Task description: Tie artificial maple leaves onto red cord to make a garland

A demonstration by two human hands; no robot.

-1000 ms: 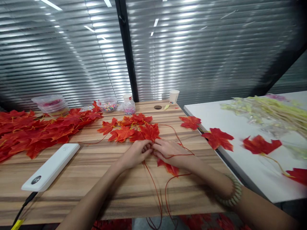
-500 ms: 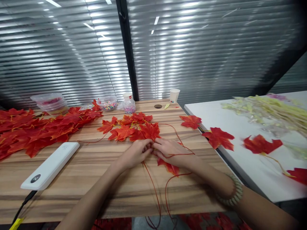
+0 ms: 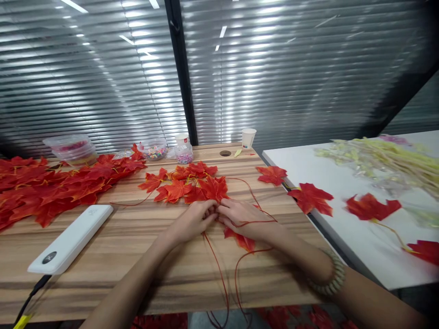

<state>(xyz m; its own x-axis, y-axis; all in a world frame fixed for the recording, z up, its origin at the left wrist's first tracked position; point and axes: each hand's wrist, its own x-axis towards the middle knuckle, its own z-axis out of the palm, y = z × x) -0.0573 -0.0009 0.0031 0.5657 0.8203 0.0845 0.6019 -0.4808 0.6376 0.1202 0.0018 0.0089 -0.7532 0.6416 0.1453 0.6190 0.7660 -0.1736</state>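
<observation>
Both my hands meet at the near edge of a cluster of red-orange artificial maple leaves (image 3: 176,188) on the wooden table. My left hand (image 3: 196,219) is closed, its fingertips pinched around the thin red cord (image 3: 216,260), which trails from beneath it over the table's front edge. My right hand (image 3: 238,215) is closed too, its fingertips pressed against the left ones; what they pinch is hidden. Cord also loops over the right wrist, and another maple leaf (image 3: 243,240) lies partly under that hand.
A large heap of maple leaves (image 3: 65,185) covers the left side. Nearer stands a white power bank (image 3: 72,240) with a cable. Plastic tubs (image 3: 72,148), bead containers (image 3: 154,151) and a paper cup (image 3: 248,138) line the back. A leaf garland (image 3: 310,198) crosses onto the white table (image 3: 360,251).
Very little differs. Both hands stay pinched together at the same spot by the leaves, and the whole view has shifted slightly.
</observation>
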